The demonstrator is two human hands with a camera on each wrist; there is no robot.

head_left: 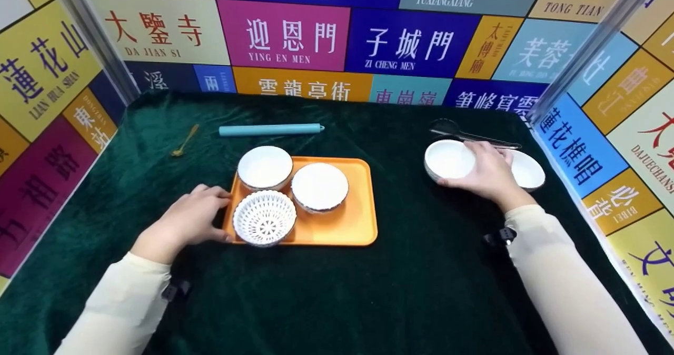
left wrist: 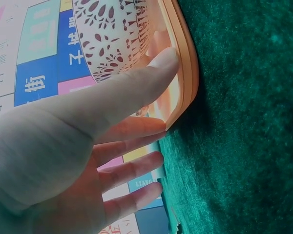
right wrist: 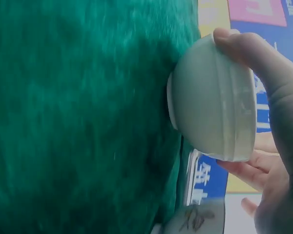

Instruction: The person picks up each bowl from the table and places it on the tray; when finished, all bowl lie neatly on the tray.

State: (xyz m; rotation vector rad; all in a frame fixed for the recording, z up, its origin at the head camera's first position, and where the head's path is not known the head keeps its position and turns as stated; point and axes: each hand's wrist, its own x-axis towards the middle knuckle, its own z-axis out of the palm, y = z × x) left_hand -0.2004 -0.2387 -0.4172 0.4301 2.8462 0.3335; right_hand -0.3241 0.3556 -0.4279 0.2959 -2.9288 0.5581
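An orange tray carries two white bowls and a white openwork bowl with a lattice of holes. My left hand touches the tray's left end, thumb and index fingertips apart along its rim, the other fingers stretched out. In the left wrist view the thumb lies on the rim beside the openwork bowl. Over to the right, my right hand grips a white bowl across its rim, thumb on one side and fingers on the other. The bowl is upright, its foot close to the cloth.
Another white bowl stands just right of my right hand, partly hidden by it. Behind lies a dark, clear-handled ladle. A light-blue stick and a small gold spoon lie beyond the tray on green cloth.
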